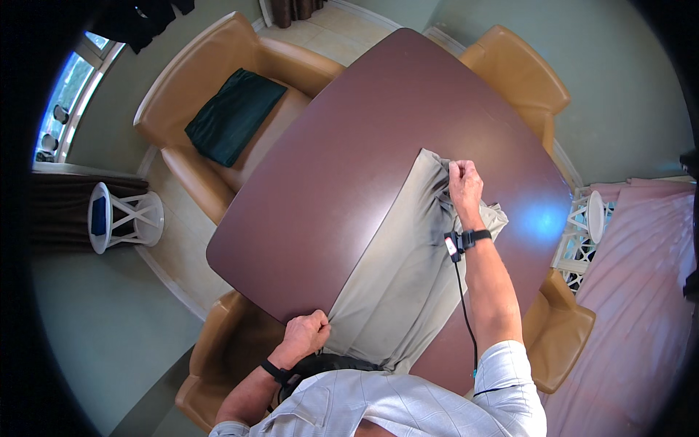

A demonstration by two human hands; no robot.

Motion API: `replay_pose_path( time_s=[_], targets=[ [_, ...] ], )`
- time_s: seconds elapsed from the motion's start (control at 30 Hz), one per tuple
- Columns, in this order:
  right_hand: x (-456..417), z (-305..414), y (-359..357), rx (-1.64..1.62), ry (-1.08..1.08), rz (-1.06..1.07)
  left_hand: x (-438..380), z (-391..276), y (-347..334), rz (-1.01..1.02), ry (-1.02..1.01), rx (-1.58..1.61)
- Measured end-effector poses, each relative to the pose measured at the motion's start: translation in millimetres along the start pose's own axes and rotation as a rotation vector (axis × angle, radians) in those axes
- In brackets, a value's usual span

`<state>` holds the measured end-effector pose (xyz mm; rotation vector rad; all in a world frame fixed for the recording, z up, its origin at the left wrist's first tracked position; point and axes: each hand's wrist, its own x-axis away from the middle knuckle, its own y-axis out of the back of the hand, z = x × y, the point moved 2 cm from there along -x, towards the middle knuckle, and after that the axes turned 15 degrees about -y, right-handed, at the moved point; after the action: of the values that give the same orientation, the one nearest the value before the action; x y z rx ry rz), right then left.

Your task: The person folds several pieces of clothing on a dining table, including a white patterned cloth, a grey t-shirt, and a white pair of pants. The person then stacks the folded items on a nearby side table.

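A piece of grey-beige cloth (390, 284), perhaps a garment, lies stretched slantwise over the brown table (338, 164), from its near edge towards the middle. My left hand (308, 331) grips the cloth's near left corner at the table edge. Farther off, my right hand (465, 183) pinches the far end of the cloth, where it is creased and bunched. Both wrists carry black straps; a small device with a black cable sits on the right one. The fingertips of both hands are partly hidden.
Tan armchairs stand around the table; the far left one (196, 71) holds a folded dark green cloth (235, 117). A white side table (147, 218) stands at the left. Pink fabric (633, 295) hangs at the right, beside a white round-topped stand (595, 217).
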<state>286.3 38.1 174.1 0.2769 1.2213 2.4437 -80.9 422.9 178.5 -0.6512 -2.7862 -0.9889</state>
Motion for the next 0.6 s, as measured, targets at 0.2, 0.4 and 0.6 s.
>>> replay_pose_path(
  time_s=[0.2,0.4,0.6],
  targets=[
    [60.6,-21.3,20.5,0.232,0.324,0.017,2.3,1.2,-2.4,-0.006,0.007,-0.005],
    [55.2,-72.6,23.6,-0.072,-0.129,-0.077,1.0,1.2,-0.5,-0.015,-0.047,-0.01],
    [68.4,-131.6,50.7,0.069,-0.23,-0.197,-4.2,6.5,-4.2,-0.01,-0.08,0.016]
  ],
)
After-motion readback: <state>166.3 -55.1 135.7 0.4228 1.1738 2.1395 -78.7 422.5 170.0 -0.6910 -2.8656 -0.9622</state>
